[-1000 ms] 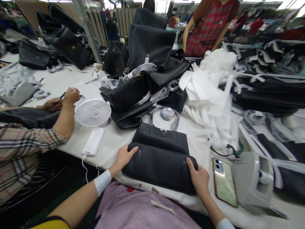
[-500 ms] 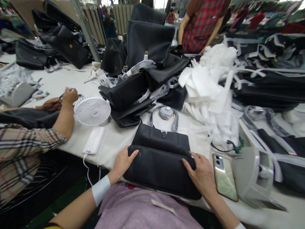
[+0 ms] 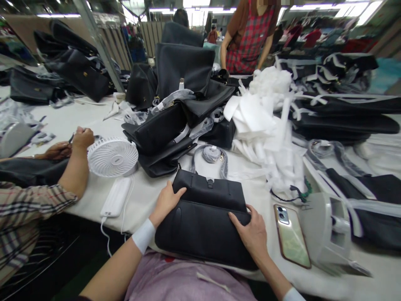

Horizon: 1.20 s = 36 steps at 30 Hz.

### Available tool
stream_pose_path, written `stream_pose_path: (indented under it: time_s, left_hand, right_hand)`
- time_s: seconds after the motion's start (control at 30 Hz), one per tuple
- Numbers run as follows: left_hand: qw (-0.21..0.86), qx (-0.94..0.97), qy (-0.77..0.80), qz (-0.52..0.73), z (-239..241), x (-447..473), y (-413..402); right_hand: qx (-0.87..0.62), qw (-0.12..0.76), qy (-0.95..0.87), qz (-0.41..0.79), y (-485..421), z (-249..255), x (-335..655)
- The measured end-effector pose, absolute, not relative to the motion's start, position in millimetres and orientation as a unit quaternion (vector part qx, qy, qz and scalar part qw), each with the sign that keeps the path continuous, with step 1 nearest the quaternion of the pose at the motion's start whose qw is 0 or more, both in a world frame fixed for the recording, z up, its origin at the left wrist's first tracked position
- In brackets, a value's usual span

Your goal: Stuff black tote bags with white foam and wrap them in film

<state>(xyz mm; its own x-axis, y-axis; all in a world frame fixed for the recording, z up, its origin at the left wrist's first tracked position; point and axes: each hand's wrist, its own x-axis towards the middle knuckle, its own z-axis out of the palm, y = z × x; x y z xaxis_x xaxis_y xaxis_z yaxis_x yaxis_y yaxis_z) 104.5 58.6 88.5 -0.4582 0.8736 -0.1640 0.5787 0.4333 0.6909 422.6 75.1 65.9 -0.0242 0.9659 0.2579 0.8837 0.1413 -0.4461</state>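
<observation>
A black leather handbag (image 3: pixel 205 217) lies flat at the near edge of the white table (image 3: pixel 78 115), its base toward me. My left hand (image 3: pixel 166 202) grips the bag's left end, thumb across the fold. My right hand (image 3: pixel 252 236) rests on the bag's right end, fingers curled over its surface. Both wrists wear white bands.
A phone (image 3: pixel 291 236) lies right of the bag, beside a grey plastic stand (image 3: pixel 332 228). A white fan (image 3: pixel 112 156) and power bank (image 3: pixel 116 197) sit to the left. A pile of black bags (image 3: pixel 175 121) and white foam strips (image 3: pixel 266 121) lie behind. A co-worker's arms (image 3: pixel 72 163) are left; another person (image 3: pixel 247 33) stands across.
My right hand has slid from the bag's lower right corner up onto its top surface. My left hand shifted slightly up along the left end. The view drifted a little.
</observation>
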Motion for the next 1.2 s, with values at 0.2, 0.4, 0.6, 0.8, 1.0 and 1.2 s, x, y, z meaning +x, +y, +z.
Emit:
stream_pose_path:
  time_s: [0.2,0.4,0.6,0.8,1.0,1.2]
  left_hand:
    - [0.322,0.466,0.768,0.300,80.0,91.6,86.7]
    - [0.210,0.473,0.822,0.236,68.8,103.6,84.5]
    - [0.117,0.500,0.834,0.202,79.1,111.1,74.4]
    - [0.190,0.501,0.832,0.143,83.8,104.8,46.3]
    - [0.253,0.471,0.824,0.188,65.5,101.0,45.9]
    - [0.077,0.579,0.782,0.218,72.7,119.9,68.4]
  right_hand:
    - [-0.650,0.255,-0.711,0.089,75.7,61.0,423.8]
    - [-0.660,0.250,-0.700,0.113,78.2,59.7,425.3]
    - [-0.718,0.191,-0.650,0.163,90.6,69.7,421.3]
    - [-0.740,0.137,-0.638,0.162,90.0,80.9,418.7]
    - [-0.744,0.152,-0.626,0.178,92.7,83.3,421.2]
    - [-0.764,0.154,-0.601,0.178,97.9,84.0,424.5]
